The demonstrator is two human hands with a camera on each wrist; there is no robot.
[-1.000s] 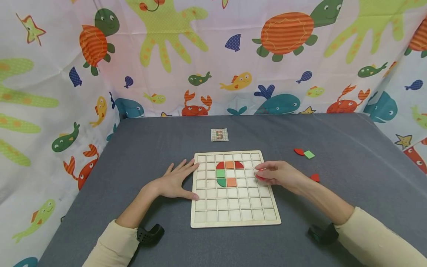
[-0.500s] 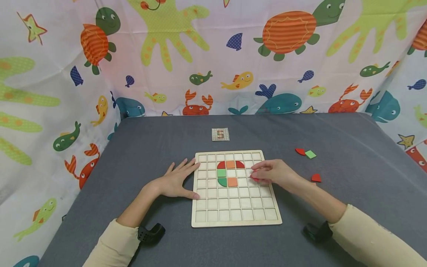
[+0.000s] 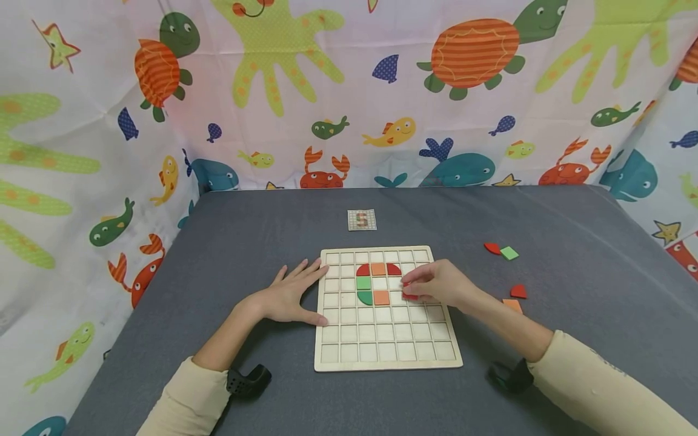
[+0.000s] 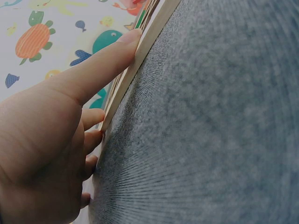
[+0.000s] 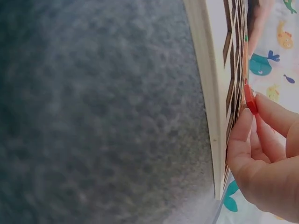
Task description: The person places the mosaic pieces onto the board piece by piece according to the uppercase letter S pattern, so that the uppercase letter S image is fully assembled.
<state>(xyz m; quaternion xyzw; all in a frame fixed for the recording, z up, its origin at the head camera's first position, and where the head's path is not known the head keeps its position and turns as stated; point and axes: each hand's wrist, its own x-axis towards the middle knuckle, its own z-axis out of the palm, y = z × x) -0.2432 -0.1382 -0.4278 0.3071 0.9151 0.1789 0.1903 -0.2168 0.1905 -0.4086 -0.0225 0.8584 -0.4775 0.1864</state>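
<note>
Head view: the right hand (image 3: pixel 440 284) reaches over the right edge of a pale gridded board (image 3: pixel 388 366), its thumb and fingers closed in a narrow pinch on a red piece (image 3: pixel 410 297). The left hand (image 3: pixel 285 300) is spread wide, thumb and fingertips touching the board's left edge. The fingers partly cover the red piece, so its full shape cannot be told. It lies at the right hand's fingertips, over the board's right half, to the right of the six coloured tiles (image 3: pixel 381 297) set in the grid. On the gray tabletop (image 3: pixel 262 227), four loose pieces (image 3: pixel 509 253) lie toward the right edge, one partly behind the right forearm; a small patterned card (image 3: pixel 362 220) lies toward the far edge.

Left wrist view: the thumb rests straight on the board's rim; the other fingers are partly hidden, and the board is cut off above.

Right wrist view: thumb and finger pinch the red piece just above the grid; whether it touches is unclear.
</note>
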